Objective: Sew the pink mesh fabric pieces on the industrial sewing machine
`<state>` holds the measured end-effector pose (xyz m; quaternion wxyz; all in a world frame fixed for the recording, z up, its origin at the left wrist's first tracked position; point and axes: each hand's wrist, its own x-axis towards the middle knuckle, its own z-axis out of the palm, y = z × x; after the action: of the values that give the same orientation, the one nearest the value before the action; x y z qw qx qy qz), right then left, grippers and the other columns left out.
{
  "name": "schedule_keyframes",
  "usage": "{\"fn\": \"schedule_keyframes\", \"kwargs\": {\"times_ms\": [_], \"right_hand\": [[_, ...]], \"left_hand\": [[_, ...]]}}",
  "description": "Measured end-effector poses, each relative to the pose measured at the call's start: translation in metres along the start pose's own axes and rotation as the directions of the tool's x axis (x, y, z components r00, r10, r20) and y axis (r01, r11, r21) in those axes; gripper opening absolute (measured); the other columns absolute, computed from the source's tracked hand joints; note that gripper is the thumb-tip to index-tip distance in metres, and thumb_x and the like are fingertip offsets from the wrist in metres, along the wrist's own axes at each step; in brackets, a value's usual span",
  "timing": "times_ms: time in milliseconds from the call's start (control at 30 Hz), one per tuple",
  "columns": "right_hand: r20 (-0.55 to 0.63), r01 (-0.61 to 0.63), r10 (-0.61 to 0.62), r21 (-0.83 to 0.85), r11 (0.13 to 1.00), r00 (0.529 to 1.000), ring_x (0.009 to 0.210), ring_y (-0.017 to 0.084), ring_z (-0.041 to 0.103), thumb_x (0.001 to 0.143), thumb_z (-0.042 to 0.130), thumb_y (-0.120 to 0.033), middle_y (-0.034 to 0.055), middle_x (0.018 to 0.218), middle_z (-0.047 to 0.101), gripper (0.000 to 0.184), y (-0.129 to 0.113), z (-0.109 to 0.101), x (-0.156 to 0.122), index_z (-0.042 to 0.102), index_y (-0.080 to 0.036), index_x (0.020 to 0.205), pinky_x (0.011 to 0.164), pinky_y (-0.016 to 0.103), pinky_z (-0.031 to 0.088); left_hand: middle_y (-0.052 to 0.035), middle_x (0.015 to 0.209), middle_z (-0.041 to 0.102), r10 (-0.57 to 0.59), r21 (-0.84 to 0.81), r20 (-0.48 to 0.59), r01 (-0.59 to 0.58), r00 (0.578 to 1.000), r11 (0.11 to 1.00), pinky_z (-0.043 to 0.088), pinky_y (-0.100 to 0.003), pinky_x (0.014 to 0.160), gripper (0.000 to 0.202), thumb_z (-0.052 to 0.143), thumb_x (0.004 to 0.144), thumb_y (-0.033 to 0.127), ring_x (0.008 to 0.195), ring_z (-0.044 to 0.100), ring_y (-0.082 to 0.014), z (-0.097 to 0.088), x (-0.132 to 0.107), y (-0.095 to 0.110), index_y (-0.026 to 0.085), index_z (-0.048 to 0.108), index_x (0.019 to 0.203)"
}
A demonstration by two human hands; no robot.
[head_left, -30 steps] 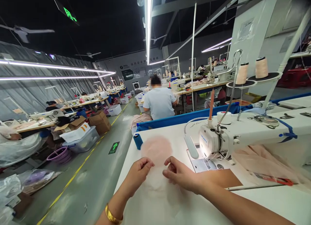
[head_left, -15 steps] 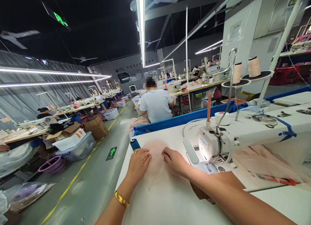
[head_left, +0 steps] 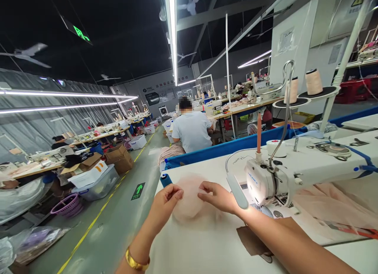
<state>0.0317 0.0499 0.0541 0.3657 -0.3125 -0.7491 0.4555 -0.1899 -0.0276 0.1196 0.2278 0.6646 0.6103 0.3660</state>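
Observation:
A sheer pale pink piece of fabric (head_left: 189, 201) is lifted off the white sewing table (head_left: 206, 246). My left hand (head_left: 165, 205) pinches its left edge, fingers closed. My right hand (head_left: 218, 196) pinches its right edge, just left of the white sewing machine's head (head_left: 262, 181). A gold bangle (head_left: 136, 261) sits on my left wrist. More pale pink cloth (head_left: 330, 209) lies under the machine arm on the right.
Two thread cones (head_left: 313, 81) stand on a rack behind the machine. A blue spool (head_left: 165, 180) lies at the table's far left corner. A person in a light shirt (head_left: 191, 128) sits ahead. An aisle with boxes and bins (head_left: 97, 179) runs along the left.
Both hands have picked the pink fabric up from the table; a second ago it lay flat beyond my fingers. The view shifted slightly.

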Motion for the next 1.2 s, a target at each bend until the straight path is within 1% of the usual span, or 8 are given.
{"fn": "schedule_keyframes", "kwargs": {"times_ms": [200,400,533,667,800,867,1000,1200], "right_hand": [[-0.005,-0.092,0.096,0.24,0.967,0.995,0.075,0.019,0.066,0.087,0.058,-0.064,0.0004,0.076,0.066,0.044,0.006,-0.002,0.002,0.064,-0.02,0.089,0.075,0.031,0.053],[-0.189,-0.181,0.214,0.18,0.967,0.958,0.071,0.015,0.065,0.101,0.052,-0.042,-0.0001,0.081,0.066,0.028,0.014,0.008,0.044,0.063,-0.018,0.092,0.074,0.03,0.054],[-0.24,-0.276,0.277,0.04,0.96,0.93,0.085,0.018,0.07,0.107,0.06,-0.037,0.005,0.103,0.071,0.025,0.026,0.011,0.076,0.067,-0.015,0.114,0.079,0.036,0.06],[-0.276,-0.33,0.289,-0.114,0.937,0.917,0.109,0.025,0.068,0.104,0.067,-0.037,0.0099,0.13,0.066,0.033,0.037,0.014,0.096,0.064,-0.017,0.131,0.092,0.045,0.06],[-0.284,-0.332,0.265,-0.221,0.917,0.921,0.11,0.025,0.068,0.104,0.066,-0.036,0.01,0.131,0.065,0.033,0.043,0.021,0.102,0.064,-0.018,0.131,0.093,0.046,0.06],[-0.284,-0.326,0.252,-0.251,0.911,0.925,0.109,0.025,0.068,0.104,0.066,-0.036,0.01,0.131,0.065,0.032,0.046,0.024,0.102,0.064,-0.018,0.131,0.093,0.045,0.06],[-0.296,-0.316,0.232,-0.276,0.908,0.926,0.109,0.024,0.068,0.104,0.066,-0.036,0.0099,0.131,0.066,0.032,0.05,0.024,0.103,0.064,-0.018,0.131,0.093,0.045,0.06],[-0.411,-0.319,0.18,-0.3,0.899,0.894,0.11,0.025,0.068,0.104,0.066,-0.036,0.0102,0.132,0.065,0.033,0.043,0.016,0.083,0.063,-0.018,0.132,0.093,0.046,0.06]], "left_hand": [[-0.0012,0.081,0.066,-0.146,-0.234,-0.134,0.112,0.98,0.966,0.045,-0.022,0.056,0.047,0.068,0.08,0.063,0.063,0.056,-0.0128,-0.006,0.007,-0.017,0.018,0.071,0.095],[0.0005,0.074,0.064,-0.13,-0.123,-0.272,0.1,0.954,0.987,0.039,-0.022,0.047,0.041,0.063,0.08,0.056,0.052,0.051,-0.0119,0.001,0.034,-0.037,0.018,0.068,0.096],[0.0009,0.073,0.065,-0.114,0.03,-0.322,0.131,0.94,0.991,0.043,-0.024,0.047,0.026,0.055,0.086,0.042,0.048,0.053,-0.0128,0.007,0.051,-0.057,0.019,0.066,0.093],[-0.0027,0.075,0.069,-0.049,0.257,-0.383,0.158,0.923,0.953,0.049,-0.03,0.06,0.014,0.052,0.087,0.023,0.061,0.064,-0.0194,0.011,0.057,-0.075,0.021,0.066,0.087],[-0.0176,0.109,0.072,0.137,0.485,-0.402,0.084,0.905,0.871,0.05,-0.051,0.093,0.027,0.048,0.093,0.018,0.103,0.066,-0.0342,0.012,0.047,-0.077,0.016,0.069,0.109],[-0.0221,0.126,0.067,0.233,0.568,-0.357,0.013,0.904,0.823,0.043,-0.058,0.104,0.036,0.042,0.099,0.02,0.12,0.061,-0.0374,0.014,0.041,-0.072,0.014,0.067,0.124],[-0.0141,0.145,0.064,0.349,0.665,-0.075,-0.214,0.934,0.715,0.04,-0.048,0.117,0.042,0.052,0.1,0.033,0.136,0.055,-0.0309,0.029,0.04,-0.065,0.021,0.063,0.138],[-0.0168,0.15,0.062,0.244,0.709,0.195,-0.308,0.95,0.634,0.048,-0.048,0.114,0.07,0.072,0.08,0.047,0.136,0.061,-0.0348,0.054,0.052,-0.075,0.018,0.062,0.142]]}}
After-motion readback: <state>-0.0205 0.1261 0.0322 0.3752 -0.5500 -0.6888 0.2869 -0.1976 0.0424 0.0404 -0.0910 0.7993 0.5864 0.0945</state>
